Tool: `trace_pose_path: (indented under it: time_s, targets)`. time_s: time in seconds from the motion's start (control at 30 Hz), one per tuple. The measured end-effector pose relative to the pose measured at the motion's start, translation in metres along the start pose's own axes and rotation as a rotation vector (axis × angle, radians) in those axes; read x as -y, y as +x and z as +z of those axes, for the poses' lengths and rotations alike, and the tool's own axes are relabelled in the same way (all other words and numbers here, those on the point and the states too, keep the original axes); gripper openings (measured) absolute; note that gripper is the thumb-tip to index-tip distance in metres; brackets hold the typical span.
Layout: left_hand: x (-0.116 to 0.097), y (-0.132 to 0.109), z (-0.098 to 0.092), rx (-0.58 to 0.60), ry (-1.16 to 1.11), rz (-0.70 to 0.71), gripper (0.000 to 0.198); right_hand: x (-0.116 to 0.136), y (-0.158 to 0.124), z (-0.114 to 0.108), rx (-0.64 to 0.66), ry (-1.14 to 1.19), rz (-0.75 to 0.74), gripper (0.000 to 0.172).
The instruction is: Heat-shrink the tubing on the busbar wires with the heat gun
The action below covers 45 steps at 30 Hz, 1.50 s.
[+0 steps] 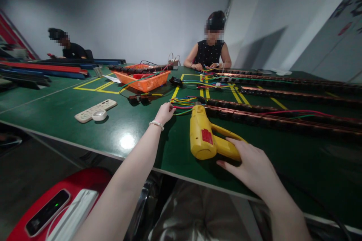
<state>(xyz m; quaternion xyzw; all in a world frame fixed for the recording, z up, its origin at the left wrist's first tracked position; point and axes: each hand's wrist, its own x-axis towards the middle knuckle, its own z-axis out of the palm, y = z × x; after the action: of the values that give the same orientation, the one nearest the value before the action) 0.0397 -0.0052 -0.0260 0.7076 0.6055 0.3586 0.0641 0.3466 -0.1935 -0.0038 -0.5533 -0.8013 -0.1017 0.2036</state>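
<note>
My right hand (253, 163) is closed round the handle of a yellow heat gun (199, 131) with a red label. The gun's nozzle points away from me, close to a bundle of coloured wires (185, 101). My left hand (165, 113), with a pale band at the wrist, pinches the near ends of these wires; its fingertips are partly hidden. Red, green, yellow and blue strands run right from there into long dark bars with copper-coloured strips (254, 117).
An orange basket (144, 81) holds dark parts and wires. A white remote control (94, 111) and a small white case (99, 115) lie on the green table (65, 109). More copper-striped bars extend right. One co-worker (212, 51) sits opposite, another (72, 49) far left.
</note>
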Motion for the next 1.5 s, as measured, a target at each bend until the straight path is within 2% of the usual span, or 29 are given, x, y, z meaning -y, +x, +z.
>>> trace_pose_path:
  time_s: [0.13,0.4,0.57,0.9,1.23,1.5]
  targets:
    - [0.000,0.001,0.000,0.012,0.033,0.009,0.016,0.013,0.008,0.003,0.047,-0.030,0.024,0.068]
    - [-0.005,-0.002,-0.007,0.077,0.068,-0.010,0.018,0.066,0.021,0.007,0.035,-0.014,-0.030,0.049]
    - [-0.004,-0.004,-0.011,0.119,0.028,-0.016,0.016,0.081,0.024,0.010,0.007,-0.020,-0.026,0.044]
    - [-0.015,-0.008,-0.018,0.100,0.062,-0.061,0.017,0.069,0.019,0.009,-0.011,0.026,0.007,0.045]
    - [-0.015,-0.010,-0.016,0.078,-0.022,-0.124,0.018,0.037,0.003,0.004,-0.103,-0.064,0.041,0.044]
    - [-0.013,-0.009,-0.014,0.073,-0.066,-0.151,0.022,0.031,-0.013,0.000,-0.138,-0.169,0.103,0.049]
